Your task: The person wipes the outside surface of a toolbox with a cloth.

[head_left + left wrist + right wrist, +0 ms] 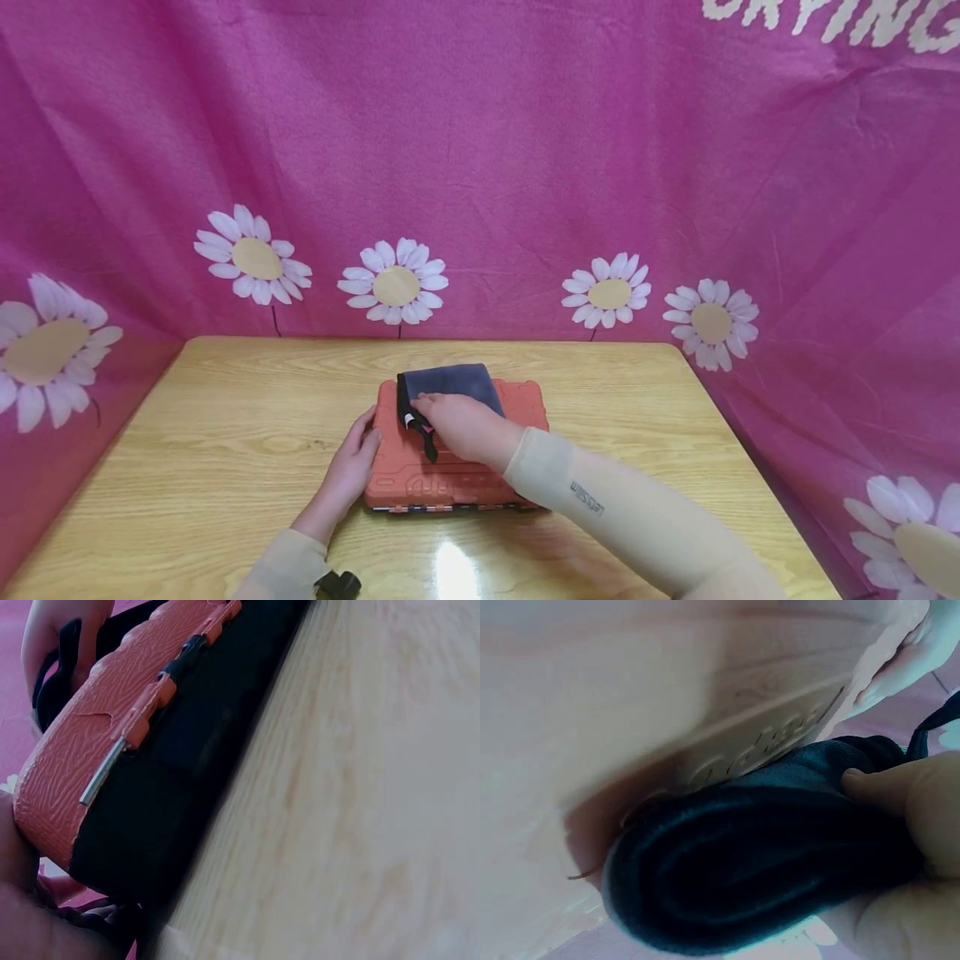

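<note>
An orange-red hard case [457, 483] with a dark lower half lies on the table. On its lid is a folded dark blue-grey cloth item [461, 379] with a black edge and a black strap [430, 446]. My right hand [468, 425] grips this folded cloth; in the right wrist view the thumb presses on the cloth's layered roll [750, 862]. At the case's left side my left hand [351, 462] rests against it, thumb by the lid's edge. The left wrist view shows the lid's textured rim [82, 757] and hinges [154, 705]; part of the left hand is out of that frame.
The light wood table [225, 467] extends around the case on all sides. A pink curtain [480, 167] with printed daisies hangs behind and at both sides. A small black device [337, 585] sits at the left wrist.
</note>
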A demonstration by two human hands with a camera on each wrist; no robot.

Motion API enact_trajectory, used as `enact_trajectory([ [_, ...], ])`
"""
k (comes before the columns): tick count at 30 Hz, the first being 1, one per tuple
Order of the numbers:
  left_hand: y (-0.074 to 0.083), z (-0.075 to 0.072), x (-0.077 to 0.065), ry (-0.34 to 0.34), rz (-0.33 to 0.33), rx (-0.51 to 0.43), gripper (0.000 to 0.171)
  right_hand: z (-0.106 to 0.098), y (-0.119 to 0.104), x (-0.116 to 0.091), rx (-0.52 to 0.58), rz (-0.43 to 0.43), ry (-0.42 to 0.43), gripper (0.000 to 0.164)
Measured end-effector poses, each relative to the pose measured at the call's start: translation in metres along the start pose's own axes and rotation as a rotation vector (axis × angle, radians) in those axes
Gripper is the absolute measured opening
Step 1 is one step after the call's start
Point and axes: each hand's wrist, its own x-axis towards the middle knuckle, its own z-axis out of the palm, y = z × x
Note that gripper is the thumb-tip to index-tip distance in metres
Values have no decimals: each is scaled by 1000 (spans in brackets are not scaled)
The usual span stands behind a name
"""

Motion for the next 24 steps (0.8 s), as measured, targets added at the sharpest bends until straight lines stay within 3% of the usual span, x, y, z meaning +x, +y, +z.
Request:
enact_trajectory([
  [17,2,1,-1,2,-9,33,56,13,-20,-59,-201,-128,73,58],
  [24,2,1,0,20,0,51,56,19,-29,-79,-273,-175,149,43],
])
